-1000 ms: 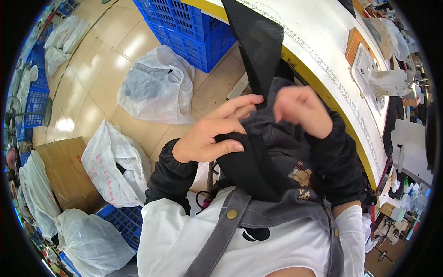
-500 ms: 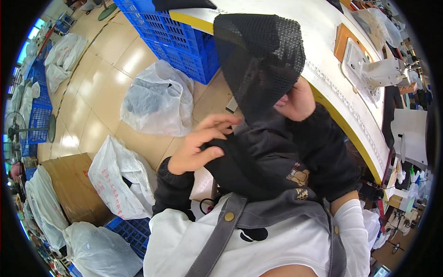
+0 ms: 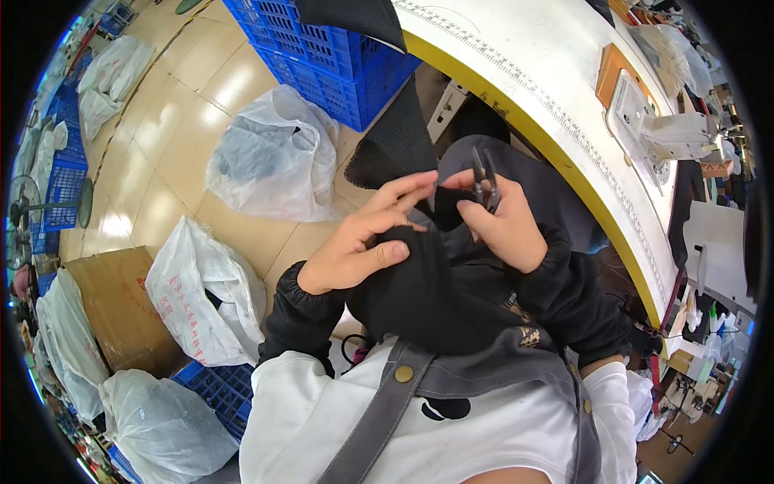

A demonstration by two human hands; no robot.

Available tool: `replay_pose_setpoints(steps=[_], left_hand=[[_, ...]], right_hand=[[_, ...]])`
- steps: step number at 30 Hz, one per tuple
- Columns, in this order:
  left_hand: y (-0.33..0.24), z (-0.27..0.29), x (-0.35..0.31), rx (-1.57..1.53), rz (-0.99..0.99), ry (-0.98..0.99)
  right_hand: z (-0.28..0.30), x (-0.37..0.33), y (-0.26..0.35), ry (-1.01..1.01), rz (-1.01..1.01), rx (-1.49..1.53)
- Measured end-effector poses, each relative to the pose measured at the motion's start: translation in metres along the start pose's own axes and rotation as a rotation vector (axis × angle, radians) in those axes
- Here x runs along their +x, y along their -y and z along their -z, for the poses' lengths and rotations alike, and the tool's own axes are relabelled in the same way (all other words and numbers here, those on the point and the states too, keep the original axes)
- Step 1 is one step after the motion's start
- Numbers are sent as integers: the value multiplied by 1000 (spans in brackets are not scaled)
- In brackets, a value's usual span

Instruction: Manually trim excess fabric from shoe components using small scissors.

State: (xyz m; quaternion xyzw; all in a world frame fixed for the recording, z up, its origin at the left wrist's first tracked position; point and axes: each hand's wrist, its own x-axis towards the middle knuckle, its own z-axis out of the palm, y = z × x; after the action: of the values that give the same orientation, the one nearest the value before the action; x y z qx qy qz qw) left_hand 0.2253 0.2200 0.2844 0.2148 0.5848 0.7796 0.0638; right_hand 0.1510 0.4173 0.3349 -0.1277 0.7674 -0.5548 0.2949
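Observation:
My left hand (image 3: 359,242) grips black fabric (image 3: 415,278) above my lap, with the thumb on top and the fingers curled at its upper edge. Beyond its fingertips extends a black mesh part (image 3: 395,141), seemingly of the same piece. Close by on the right, my right hand (image 3: 508,222) is closed around small dark thread snips (image 3: 484,176), their two arms pointing up. Black cloth also lies between that hand's thumb and fingers. Both hands' fingertips nearly meet at the fabric, where motion blurs the detail.
A white table (image 3: 516,89) with a yellow edge curves along the right, carrying a sewing machine (image 3: 661,129). Stacked blue crates (image 3: 314,64) stand at its far left end. Plastic bags (image 3: 270,153) and a cardboard box (image 3: 125,310) sit on the tiled floor to the left.
The mesh part, held up by my right hand before, has dropped down and leftward. My right hand has come in beside the left, and the snips now show in it. The view has shifted slightly.

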Motion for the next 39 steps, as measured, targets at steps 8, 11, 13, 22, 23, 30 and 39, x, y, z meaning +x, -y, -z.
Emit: replay_pose_setpoints(steps=[8, 11, 13, 22, 23, 30, 39], left_hand=[[4, -4, -6, -29, 157, 11], [3, -12, -4, -200, 100, -17], [4, -12, -4, -179, 76, -24], [6, -10, -3, -187, 53, 0], [7, -8, -4, -184, 29, 15], [9, -4, -8, -185, 56, 35], [6, -9, -4, -183, 102, 26]], right_hand=[[-6, -8, 2, 123, 148, 157], [9, -2, 4, 101, 182, -2], [20, 8, 4, 123, 243, -79], [27, 55, 4, 612, 19, -223], [22, 56, 6, 614, 17, -223], [23, 71, 19, 493, 164, -48], [-31, 138, 65, 298, 361, -724]])
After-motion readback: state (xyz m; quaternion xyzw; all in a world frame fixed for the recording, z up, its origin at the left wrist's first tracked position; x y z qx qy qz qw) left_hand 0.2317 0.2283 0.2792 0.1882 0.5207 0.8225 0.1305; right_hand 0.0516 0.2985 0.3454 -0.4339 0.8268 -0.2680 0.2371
